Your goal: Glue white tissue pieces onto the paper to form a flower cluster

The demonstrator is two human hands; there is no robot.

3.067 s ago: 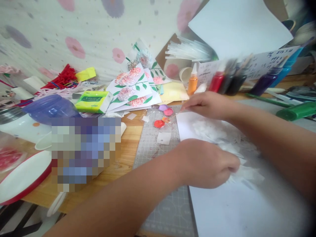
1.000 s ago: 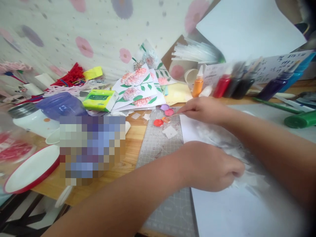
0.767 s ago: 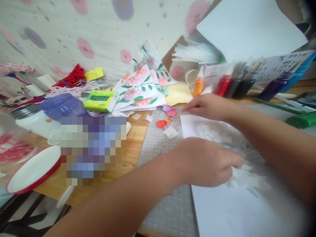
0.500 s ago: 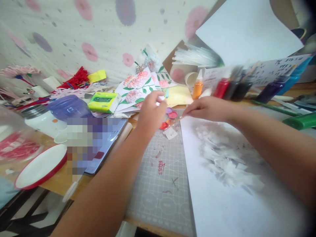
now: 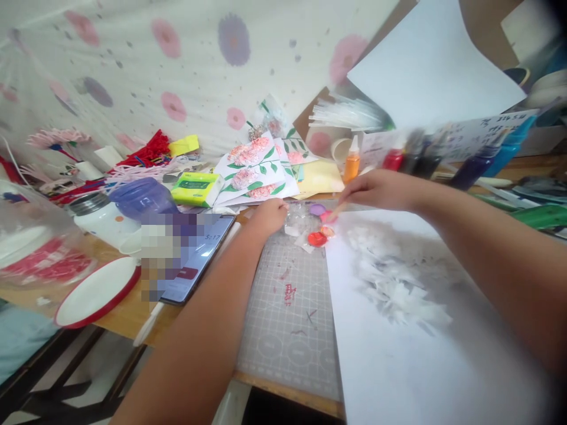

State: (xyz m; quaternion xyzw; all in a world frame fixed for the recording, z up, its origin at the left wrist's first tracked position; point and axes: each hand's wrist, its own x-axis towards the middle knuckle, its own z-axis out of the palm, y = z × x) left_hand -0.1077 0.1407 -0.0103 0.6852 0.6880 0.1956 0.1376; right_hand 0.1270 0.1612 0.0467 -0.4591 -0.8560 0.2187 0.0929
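Note:
My left hand (image 5: 271,216) is closed, pinching the left edge of a clear plastic paint palette (image 5: 297,219). Purple paint (image 5: 318,209), pink paint (image 5: 326,216), orange paint (image 5: 327,232) and red paint (image 5: 317,239) fill wells on its right side. Between the fingers of my right hand (image 5: 376,188) is a thin wooden stick (image 5: 339,209), slanting down to the pink well; whether its tip has bristles I cannot tell. Below the right forearm, crumpled white tissue pieces (image 5: 410,301) lie on a white paper sheet (image 5: 381,378).
A grey cutting mat (image 5: 292,330) lies under the paper. Paint bottles, one an orange bottle (image 5: 352,162), stand behind my right hand. Pictures of flowers (image 5: 252,168) and a green tissue pack (image 5: 197,188) are at the back. A phone (image 5: 199,260) and a red-rimmed dish (image 5: 97,292) sit left.
My left hand has lowered and closed on the palette's left edge. The paint wells appear further right, and the stick now reaches the pink one. The whole view has shifted slightly.

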